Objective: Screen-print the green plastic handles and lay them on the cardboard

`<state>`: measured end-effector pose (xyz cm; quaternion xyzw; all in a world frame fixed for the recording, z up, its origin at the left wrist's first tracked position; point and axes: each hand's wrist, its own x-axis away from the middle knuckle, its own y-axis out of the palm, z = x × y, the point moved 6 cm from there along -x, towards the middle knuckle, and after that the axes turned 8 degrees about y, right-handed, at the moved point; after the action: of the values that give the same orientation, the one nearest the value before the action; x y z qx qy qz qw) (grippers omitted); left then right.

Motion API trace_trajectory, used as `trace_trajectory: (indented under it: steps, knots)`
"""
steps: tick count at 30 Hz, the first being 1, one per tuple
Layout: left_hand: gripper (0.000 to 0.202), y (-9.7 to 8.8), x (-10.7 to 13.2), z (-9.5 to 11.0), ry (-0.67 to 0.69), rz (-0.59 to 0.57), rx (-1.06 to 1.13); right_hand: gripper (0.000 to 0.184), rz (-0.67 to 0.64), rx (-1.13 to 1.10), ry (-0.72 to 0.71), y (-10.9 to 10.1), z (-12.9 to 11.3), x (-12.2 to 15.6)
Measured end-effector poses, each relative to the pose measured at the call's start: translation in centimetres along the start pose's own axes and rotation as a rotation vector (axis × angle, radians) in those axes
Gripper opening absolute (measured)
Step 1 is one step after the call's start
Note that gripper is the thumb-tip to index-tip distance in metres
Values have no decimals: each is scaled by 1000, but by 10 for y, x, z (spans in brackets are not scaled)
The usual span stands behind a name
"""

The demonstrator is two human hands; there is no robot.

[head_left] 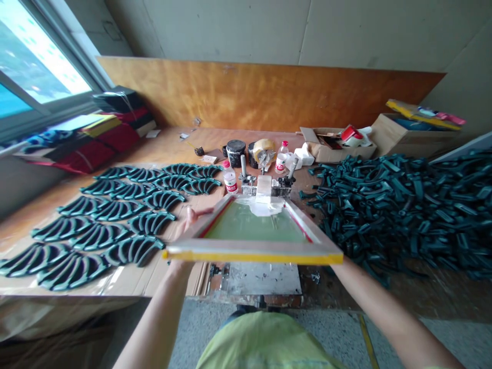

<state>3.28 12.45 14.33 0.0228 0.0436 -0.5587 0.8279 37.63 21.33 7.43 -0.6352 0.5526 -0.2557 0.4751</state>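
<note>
A wooden screen-printing frame is raised above the worktop, tilted, with its near rail closest to the camera. Yellow tape runs along that rail, red tape lines the inner edges, and a taut, translucent green mesh fills the opening, with a whitish patch of film or tape at its far end.

The frame sits between the hands. The left hand is at 9 o'clock on the frame, its fingers closed around the left rail. The right forearm runs in to the near right corner at 4 o'clock, but the right hand is hidden behind the frame, so its grip cannot be told.

At 12 o'clock, two metal hinge clamps stand on the worktop. At 6 o'clock lies a flat, scuffed metal plate. Rows of curved, dark green ribbed plastic parts lie at 9 o'clock, and a loose heap of similar parts sits at 3 o'clock. Beyond the clamps, at 12 o'clock, stand a black tin, a tape roll and a plastic bottle.
</note>
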Motion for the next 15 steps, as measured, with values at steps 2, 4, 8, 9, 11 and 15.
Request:
trace_trajectory:
  steps: [2, 4, 8, 9, 11, 15]
  knots:
    - [61, -9, 24, -29, -166, -72, -69, 33, 109, -2, 45, -21, 5, -19]
    - [68, -11, 45, -61, -302, -130, -96, 34, 174, -15, 6, -30, -8, -39]
    - [98, -5, 64, -118, -404, -114, -33, 57, 70, 61, -159, -6, -61, -72]
    - [99, -4, 65, -128, -403, -108, -32, 54, 26, 96, -166, 3, -71, -78]
    - [95, -3, 65, -140, -398, -97, -35, 40, -74, 157, -145, 22, -82, -84]
    - [81, -6, 65, -150, -425, -88, -30, 16, -221, 251, -111, 46, -80, -67]
